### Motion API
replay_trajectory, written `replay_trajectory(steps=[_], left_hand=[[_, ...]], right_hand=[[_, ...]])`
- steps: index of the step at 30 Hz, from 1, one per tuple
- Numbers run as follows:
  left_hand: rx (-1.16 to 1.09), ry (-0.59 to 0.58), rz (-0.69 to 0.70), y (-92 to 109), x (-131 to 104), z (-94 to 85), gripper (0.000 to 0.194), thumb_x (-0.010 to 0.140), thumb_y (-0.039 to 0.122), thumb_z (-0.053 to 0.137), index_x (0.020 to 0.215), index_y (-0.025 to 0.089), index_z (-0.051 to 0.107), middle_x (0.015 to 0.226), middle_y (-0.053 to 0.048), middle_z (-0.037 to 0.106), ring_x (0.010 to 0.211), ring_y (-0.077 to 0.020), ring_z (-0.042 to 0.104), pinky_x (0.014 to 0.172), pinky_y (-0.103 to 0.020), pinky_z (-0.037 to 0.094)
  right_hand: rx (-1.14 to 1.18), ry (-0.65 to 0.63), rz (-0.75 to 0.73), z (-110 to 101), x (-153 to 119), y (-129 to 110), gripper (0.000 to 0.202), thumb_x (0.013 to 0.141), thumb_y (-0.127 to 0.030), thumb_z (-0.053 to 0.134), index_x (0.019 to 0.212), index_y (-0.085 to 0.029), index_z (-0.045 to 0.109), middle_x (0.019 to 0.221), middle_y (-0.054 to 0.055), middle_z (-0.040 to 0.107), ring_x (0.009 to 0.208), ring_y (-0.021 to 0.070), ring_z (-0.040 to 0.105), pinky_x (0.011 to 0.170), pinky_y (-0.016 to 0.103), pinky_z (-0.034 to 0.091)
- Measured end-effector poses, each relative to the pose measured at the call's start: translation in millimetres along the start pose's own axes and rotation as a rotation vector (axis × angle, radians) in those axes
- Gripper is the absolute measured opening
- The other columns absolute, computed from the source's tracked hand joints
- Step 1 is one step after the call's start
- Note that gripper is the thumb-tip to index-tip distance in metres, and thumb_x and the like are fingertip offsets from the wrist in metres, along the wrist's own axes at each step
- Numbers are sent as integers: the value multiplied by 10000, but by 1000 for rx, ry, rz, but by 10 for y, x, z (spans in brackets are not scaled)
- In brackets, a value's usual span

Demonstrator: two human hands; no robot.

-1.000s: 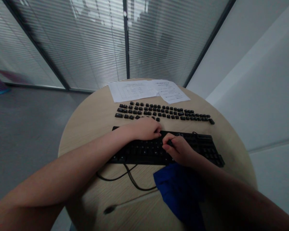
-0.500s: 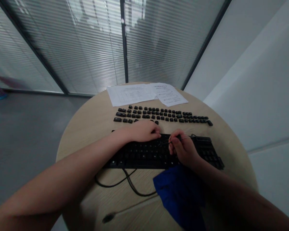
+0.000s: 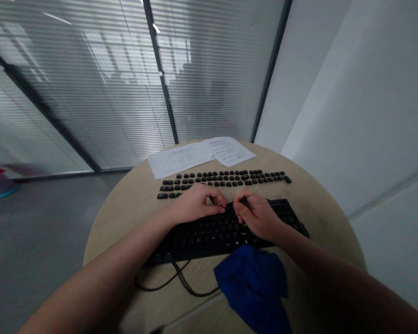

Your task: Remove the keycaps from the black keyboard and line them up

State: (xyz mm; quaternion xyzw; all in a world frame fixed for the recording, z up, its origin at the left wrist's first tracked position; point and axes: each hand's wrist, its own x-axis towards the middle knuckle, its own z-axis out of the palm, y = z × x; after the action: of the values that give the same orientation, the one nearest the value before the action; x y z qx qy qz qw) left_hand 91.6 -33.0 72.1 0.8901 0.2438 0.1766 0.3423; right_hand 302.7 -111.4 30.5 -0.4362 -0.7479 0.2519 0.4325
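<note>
A black keyboard lies across the table under both hands, many keycaps still in its rows. My left hand hovers over its upper middle. Its thumb and index finger pinch together at a small dark thing I cannot make out. Close by on the right, my right hand is closed around a thin wire keycap puller, whose wire sticks out past the fingers. The fingertips of the two hands nearly meet. Behind them, loose black keycaps lie in several rows on the table, some covered by my left hand.
Printed paper sheets lie at the table's far edge. A crumpled blue cloth sits in front of the keyboard, beside a black cable. The round wooden table stands near a glass partition with blinds. A basket is on the floor.
The head view has shifted. My left hand has come off the keyboard's top edge and pinched its fingers close to the right hand. My right hand has turned, still holding the puller.
</note>
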Motion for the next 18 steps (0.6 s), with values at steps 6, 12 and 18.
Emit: replay_trajectory(steps=[6,12,18], left_hand=[[99,102,-17,49,-15,-45,88,843,271,718,859,204,773,782,11,753,737,-136,686,736,-249,498],[193,194,-142,-219,211,-166,102,840,258,711,911,208,764,830,1,760,738,-152,669,703,-259,494],[667,105,-148,-511,665,80,106,846,239,704,915,235,785,872,-41,759,897,-229,663,822,-322,495]], right_hand=[[-80,49,7,-77,59,-125,131,984,-331,513,917,-227,558,630,-25,591,574,151,578,594,275,406],[-67,266,113,-241,-52,69,205,972,-385,531,872,-219,596,681,6,635,614,168,593,600,284,429],[-7,368,212,-283,-154,432,306,973,-481,525,997,-200,645,608,-10,594,566,171,586,571,287,443]])
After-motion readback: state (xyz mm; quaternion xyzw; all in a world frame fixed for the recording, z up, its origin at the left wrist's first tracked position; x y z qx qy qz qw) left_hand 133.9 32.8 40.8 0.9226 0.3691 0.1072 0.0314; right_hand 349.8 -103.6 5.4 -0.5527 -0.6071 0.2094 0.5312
